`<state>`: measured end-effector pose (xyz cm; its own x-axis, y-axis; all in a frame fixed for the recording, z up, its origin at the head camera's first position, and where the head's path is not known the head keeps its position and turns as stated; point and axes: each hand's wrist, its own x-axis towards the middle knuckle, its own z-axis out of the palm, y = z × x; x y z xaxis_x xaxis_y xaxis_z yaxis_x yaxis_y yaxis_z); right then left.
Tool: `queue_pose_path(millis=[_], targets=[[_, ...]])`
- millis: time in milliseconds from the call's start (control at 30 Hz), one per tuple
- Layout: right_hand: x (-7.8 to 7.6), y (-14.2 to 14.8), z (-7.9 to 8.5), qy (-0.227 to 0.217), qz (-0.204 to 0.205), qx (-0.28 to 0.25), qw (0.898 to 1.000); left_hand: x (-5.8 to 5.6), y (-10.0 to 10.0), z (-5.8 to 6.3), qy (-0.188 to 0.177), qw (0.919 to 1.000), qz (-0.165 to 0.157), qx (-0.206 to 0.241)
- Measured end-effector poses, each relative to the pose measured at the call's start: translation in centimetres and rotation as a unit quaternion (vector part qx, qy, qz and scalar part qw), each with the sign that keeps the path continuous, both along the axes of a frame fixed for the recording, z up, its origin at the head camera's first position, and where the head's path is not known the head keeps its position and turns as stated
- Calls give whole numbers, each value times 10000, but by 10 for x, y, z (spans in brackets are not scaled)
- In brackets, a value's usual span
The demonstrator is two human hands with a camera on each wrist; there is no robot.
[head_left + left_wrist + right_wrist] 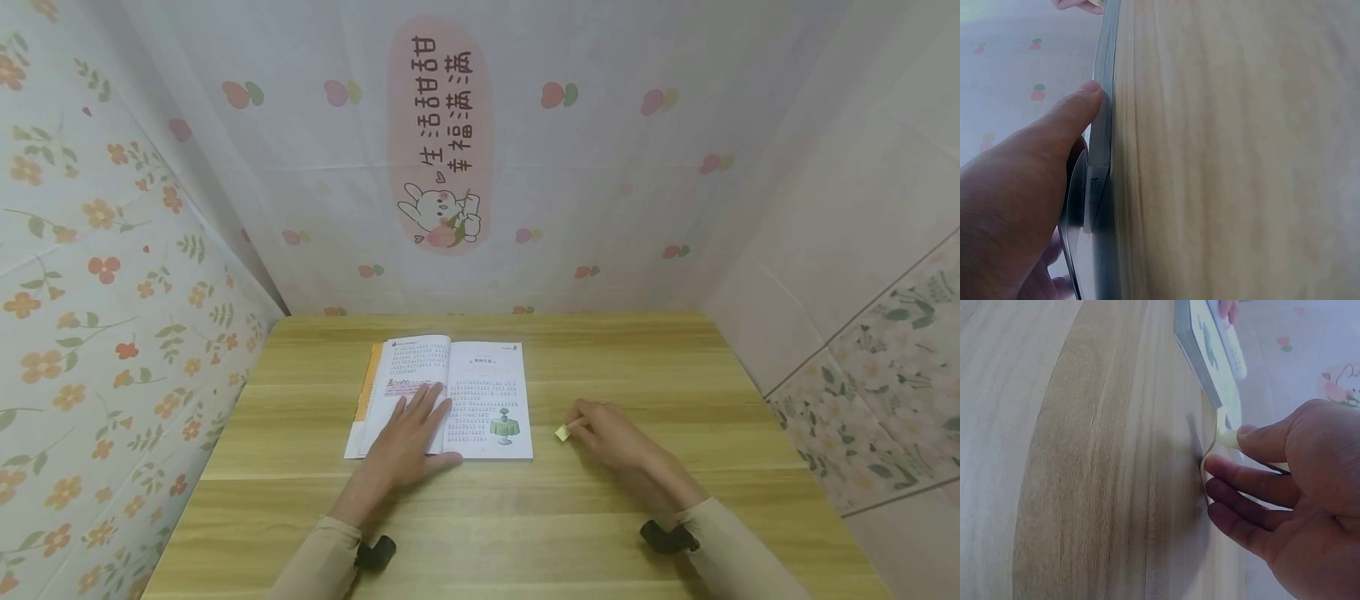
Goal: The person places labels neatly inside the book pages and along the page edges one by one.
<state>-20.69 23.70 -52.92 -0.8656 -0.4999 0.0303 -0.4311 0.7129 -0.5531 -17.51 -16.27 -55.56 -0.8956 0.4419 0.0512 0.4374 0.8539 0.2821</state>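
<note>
I see the right hand [611, 433] pinching 1 small yellow paper [562, 433] at its side nearest the open book [482, 398]; my left hand [408, 437] lies spread across that book.

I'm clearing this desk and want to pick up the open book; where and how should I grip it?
Probably by its thick right edge, coming from the right: the open book lies flat, and the stacked pages there offer something firm to pinch. The left hand rests across the left page.
</note>
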Motion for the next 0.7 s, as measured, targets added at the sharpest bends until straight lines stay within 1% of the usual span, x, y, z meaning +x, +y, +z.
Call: queue_pose_path(millis=[67, 333, 567, 700], targets=[[0, 1, 1, -58, 48, -21, 10000, 0, 0, 0, -4, 10000, 6, -7], [2, 3, 4, 1, 262, 15, 9997, 0, 1, 0, 7, 10000, 6, -39], [3, 4, 10, -135, 445, -104, 9989, 0, 1, 1, -12, 10000, 28, -80], [3, 5, 12, -191, 489, -63, 9986, 0, 1, 1, -12, 10000, 21, -87]])
